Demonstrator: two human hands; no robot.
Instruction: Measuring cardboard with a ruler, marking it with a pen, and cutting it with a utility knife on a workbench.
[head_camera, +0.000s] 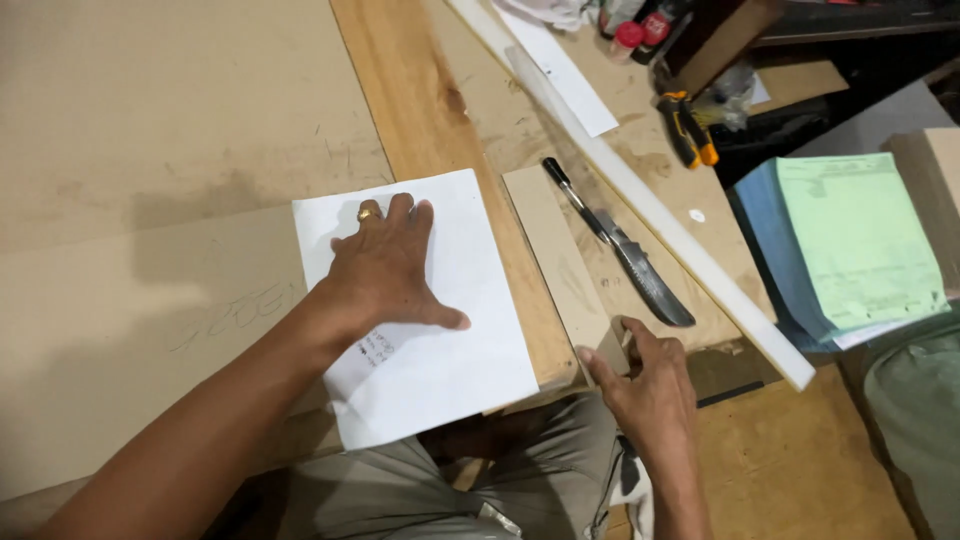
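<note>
While the left hand (385, 270) presses flat and open on a white paper sheet (420, 330), the right hand (645, 380) pinches a narrow tan wooden strip's (555, 265) end.

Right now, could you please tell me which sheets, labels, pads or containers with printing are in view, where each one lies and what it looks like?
White paper sheet: flat on the boards under the left hand, rectangular, small handwriting near the wrist.
Green form pad: far right, pale green top sheet over blue sheets.
White paper strip: top centre, long and narrow.
Red-capped bottles: top edge, small, red labels.
</note>
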